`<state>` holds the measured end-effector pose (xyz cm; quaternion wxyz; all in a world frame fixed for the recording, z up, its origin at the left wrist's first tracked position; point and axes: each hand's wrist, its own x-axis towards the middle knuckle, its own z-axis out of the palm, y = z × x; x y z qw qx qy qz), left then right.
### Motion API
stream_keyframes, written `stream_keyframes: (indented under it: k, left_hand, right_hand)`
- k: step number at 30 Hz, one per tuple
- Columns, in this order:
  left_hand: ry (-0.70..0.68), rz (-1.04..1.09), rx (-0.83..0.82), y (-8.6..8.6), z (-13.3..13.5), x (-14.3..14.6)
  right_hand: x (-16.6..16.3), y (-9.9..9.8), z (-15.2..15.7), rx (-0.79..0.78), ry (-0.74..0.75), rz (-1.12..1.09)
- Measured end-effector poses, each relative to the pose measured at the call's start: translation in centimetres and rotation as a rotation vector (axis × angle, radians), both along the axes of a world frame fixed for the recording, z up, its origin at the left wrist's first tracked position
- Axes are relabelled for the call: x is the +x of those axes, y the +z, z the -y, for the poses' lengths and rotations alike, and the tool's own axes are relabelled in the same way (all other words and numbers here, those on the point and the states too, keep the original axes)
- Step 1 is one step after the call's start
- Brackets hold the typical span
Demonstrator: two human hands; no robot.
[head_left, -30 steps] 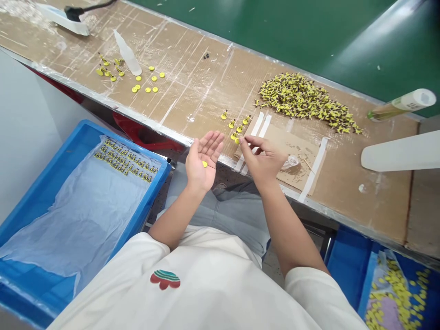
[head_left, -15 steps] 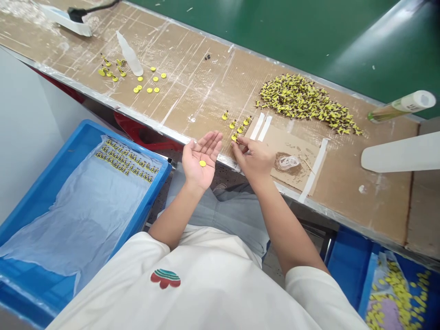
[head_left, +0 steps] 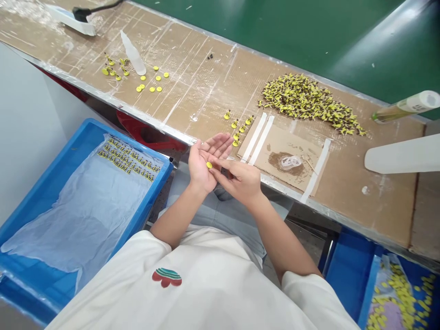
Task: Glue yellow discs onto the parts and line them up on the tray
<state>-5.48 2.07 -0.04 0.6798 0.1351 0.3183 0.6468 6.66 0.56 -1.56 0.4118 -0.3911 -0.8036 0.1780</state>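
My left hand (head_left: 199, 167) is palm up with its fingers stretched out, over the bench's front edge. A small round yellow disc (head_left: 209, 165) is at its palm. Thumb and forefinger of my right hand (head_left: 242, 181) pinch at this disc's edge; its other fingers are curled. Just beyond the hands, several small yellow-and-dark figures on round yellow bases (head_left: 236, 136) stand on the bench. Right of them a cardboard sheet (head_left: 278, 137) with white tape strips carries a clear little dish (head_left: 290, 162) in a wet brown patch, with a thin stick (head_left: 311, 166) beside it.
A large heap of yellow-and-dark pieces (head_left: 309, 101) lies behind the cardboard. Farther left are a white nozzle bottle (head_left: 133, 54), loose yellow discs (head_left: 152, 89) and more figures. A blue tray (head_left: 79, 130) at lower left holds rows of figures; yellow discs (head_left: 400, 293) fill a bin at lower right.
My right hand has moved left from the standing figures to my left palm and pinches at the disc. My left hand has shifted slightly right.
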Motion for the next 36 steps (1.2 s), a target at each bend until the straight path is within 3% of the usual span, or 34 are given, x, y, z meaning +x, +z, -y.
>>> stream_keyframes:
  k: [5,12,20,25,28,31,33,36]
  left_hand:
    - [-0.067,-0.037,-0.026,0.8,0.7,0.8]
    - [-0.214,0.018,0.032,0.6,1.2,1.0]
    - [-0.288,-0.051,0.156,0.0,1.9,1.2]
    - [-0.232,-0.032,0.121,-0.3,1.9,1.5]
    - [-0.161,-0.040,0.078,-0.4,1.5,1.5]
    - [-0.119,-0.065,0.065,-0.4,1.2,1.4]
    - [-0.117,-0.074,0.067,-0.3,1.1,1.5]
    - [-0.120,-0.065,0.070,-0.1,1.1,1.7]
  right_hand:
    - [-0.3,-0.5,0.3,-0.061,-0.116,-0.126]
    - [-0.1,0.8,0.6,-0.641,-0.235,-0.717]
    - [1.1,2.5,0.6,-0.813,-0.258,-0.993]
    - [1.9,4.4,2.1,-0.765,-0.253,-0.807]
    - [4.7,5.2,1.2,-0.464,-0.430,-0.622]
    - [10.0,4.5,-2.3,-0.157,-0.695,-0.352]
    - [13.8,3.3,-5.8,-0.128,-0.807,-0.088]
    - [18.1,1.3,-10.8,-0.161,-0.827,0.202]
